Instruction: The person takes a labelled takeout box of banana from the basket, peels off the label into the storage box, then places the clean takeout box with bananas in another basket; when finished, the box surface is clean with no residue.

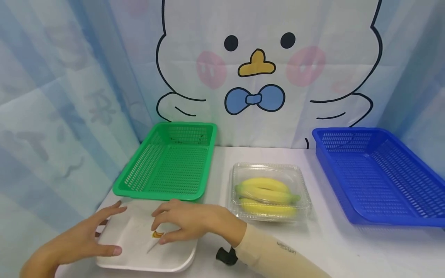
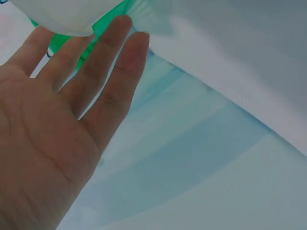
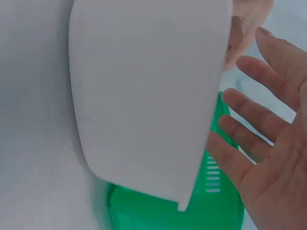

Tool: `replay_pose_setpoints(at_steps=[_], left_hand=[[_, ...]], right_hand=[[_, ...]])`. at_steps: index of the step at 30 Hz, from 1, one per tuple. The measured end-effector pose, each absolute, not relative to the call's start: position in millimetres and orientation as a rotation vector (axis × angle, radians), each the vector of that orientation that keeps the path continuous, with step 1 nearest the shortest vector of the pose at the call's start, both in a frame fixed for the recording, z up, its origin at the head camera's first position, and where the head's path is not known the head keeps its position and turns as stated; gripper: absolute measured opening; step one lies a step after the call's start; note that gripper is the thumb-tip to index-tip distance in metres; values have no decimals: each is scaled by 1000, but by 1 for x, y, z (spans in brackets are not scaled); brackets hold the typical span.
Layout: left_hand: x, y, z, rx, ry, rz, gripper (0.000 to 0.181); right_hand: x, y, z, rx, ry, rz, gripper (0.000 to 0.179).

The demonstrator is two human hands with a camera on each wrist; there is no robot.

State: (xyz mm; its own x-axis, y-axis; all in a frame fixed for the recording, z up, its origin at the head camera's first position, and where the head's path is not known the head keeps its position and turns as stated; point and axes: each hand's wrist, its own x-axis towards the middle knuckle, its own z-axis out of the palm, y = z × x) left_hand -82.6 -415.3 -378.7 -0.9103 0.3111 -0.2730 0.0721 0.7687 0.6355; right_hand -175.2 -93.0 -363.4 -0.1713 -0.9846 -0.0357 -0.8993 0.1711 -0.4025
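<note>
A shallow white plastic bin stands at the front left in the head view. Inside it shows a small yellow banana figure with a thin pale stick or strip beside it; its kind is unclear. My right hand hovers over the bin, thumb and fingers spread around the banana figure. In the right wrist view those fingers are apart above the rim with nothing visible between them. My left hand is at the bin's left edge, fingers extended; contact with the rim cannot be told. The left wrist view shows its palm and straight fingers.
Behind the bin stands a green mesh basket. A clear plastic box holding bananas sits at the middle, and a blue mesh basket is at the right. A printed curtain hangs at the back and left.
</note>
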Motion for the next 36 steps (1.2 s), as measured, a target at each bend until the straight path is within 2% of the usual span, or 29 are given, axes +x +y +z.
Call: replay_pose_setpoints(at_steps=[8,16,36], left_hand=[[-76,-420,-372,311,2745,814,88],[-72,-416,-363,254,2872,833,104],[-97,-370,-340,454,2984,878,104]], right_hand=[[-176,-61,-351,-1740,2186,-475,40],[-177,-32,-340,-1813,2210,-556,41],[-189,46,-342,-1791,2507,-822,43]])
